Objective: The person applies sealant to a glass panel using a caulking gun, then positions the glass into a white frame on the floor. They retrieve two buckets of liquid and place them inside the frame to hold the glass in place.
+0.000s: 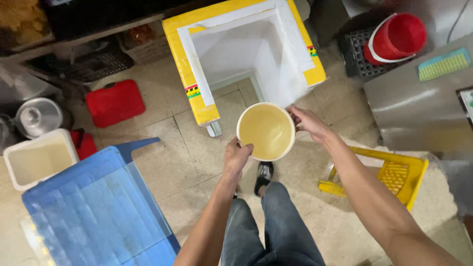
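From the head camera, a round bucket [266, 131] of pale yellow liquid hangs between 2 hands, just in front of the open white foam box [246, 54] with yellow edges. The left hand [237, 156] is curled tight over the near rim. The right hand [309, 123] clasps the right rim, fingers closed.
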